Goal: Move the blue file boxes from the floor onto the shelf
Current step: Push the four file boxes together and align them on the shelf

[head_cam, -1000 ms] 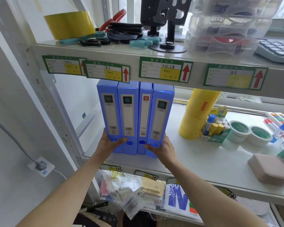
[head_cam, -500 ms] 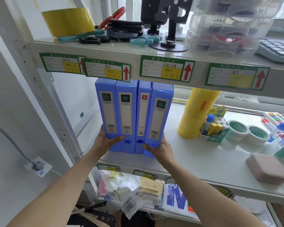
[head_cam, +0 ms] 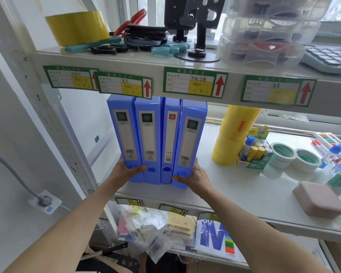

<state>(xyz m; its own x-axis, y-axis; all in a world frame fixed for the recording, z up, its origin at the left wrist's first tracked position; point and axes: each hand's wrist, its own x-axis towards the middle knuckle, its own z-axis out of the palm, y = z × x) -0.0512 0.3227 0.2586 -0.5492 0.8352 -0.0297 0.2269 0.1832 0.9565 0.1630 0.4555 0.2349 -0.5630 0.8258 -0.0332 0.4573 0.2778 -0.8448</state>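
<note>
Several blue file boxes point(head_cam: 156, 138) stand upright, spines out, in a tight row on the white middle shelf point(head_cam: 244, 192), near its left end. My left hand point(head_cam: 126, 170) wraps the bottom of the leftmost box, thumb across its spine. My right hand point(head_cam: 195, 176) presses the lower right side of the rightmost box, which sits slightly forward of the others. Together the hands clamp the row from both sides. The floor is out of view.
A stack of yellow tape rolls point(head_cam: 232, 138) stands right of the boxes, then a box of glue sticks point(head_cam: 254, 152), white tape rolls point(head_cam: 295, 157) and a pink block point(head_cam: 319, 200). The upper shelf's edge point(head_cam: 185, 83) hangs just above the box tops. The shelf upright point(head_cam: 67, 134) is at left.
The row of boxes sits a little deeper on the shelf and my hands have followed it inward, still clamped on its two ends.
</note>
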